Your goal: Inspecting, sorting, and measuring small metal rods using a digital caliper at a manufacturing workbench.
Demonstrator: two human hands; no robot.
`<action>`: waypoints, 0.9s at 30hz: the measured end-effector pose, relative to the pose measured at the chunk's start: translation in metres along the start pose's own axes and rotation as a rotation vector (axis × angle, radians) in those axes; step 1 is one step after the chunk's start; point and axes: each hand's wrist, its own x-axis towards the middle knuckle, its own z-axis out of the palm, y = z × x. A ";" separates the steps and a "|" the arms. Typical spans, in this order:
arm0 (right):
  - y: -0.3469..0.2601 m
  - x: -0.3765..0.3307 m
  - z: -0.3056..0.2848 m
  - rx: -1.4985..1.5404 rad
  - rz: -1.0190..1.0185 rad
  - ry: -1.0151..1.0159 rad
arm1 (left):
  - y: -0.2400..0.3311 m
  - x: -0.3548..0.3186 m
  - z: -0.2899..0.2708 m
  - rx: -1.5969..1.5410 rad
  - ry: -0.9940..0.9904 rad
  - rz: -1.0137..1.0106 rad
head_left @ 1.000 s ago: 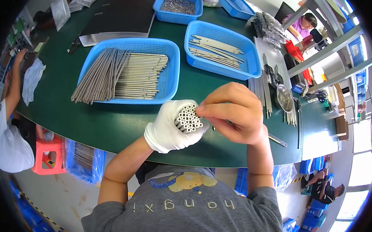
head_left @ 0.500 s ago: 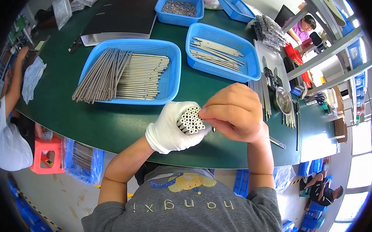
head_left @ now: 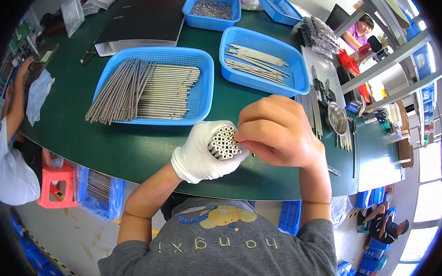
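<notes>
Centre of frame, head view: gloved left hand [head_left: 195, 156] wrapped round tube bundle [head_left: 224, 144], ends facing camera; bare right hand [head_left: 278, 133] at bundle's edge, fingers [head_left: 255, 131] bunched (whether pinching tube, cannot tell). Step seems sorting tube ends; next move likely calls for steady left grip.

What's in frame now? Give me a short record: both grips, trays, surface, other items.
left grip: white-gloved, closed around metal tube bundle, open ends facing camera
right grip: bare, at bundle's right edge; whether it pinches a tube is unclear
left basket: blue; grey rods slanting over the rim, shiny rods beside them
middle basket: blue; loose pale rods
surface: green table
other: black binder, metal bowl
</notes>
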 end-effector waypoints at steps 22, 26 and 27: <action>0.002 0.005 -0.003 0.281 0.148 -0.102 | -0.002 -0.003 0.000 -0.024 0.022 0.021; 0.002 0.001 -0.005 0.317 0.147 -0.074 | 0.004 -0.004 -0.001 -0.032 0.020 -0.021; 0.000 0.000 -0.007 0.320 0.164 -0.039 | 0.006 -0.004 -0.001 -0.060 0.014 -0.053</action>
